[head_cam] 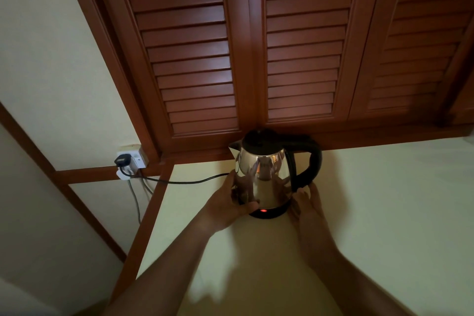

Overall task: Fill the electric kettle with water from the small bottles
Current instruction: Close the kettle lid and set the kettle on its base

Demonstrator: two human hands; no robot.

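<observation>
A shiny steel electric kettle (266, 177) with a black lid and black handle stands on its black base (266, 214) on a cream counter. Its lid is down and a red light (263, 211) glows on the base. My left hand (230, 205) curls round the kettle's lower left side and the base, thumb on the base rim. My right hand (306, 204) lies flat with straight fingers against the base's right side, just below the handle. No small bottles are in view.
A black cord (179, 181) runs left from the base to a plug in a wall socket (129, 160). Brown louvred shutters (256, 46) rise right behind the kettle. The cream counter (384, 213) stretches to the right; its wooden edge (151, 213) drops off at the left.
</observation>
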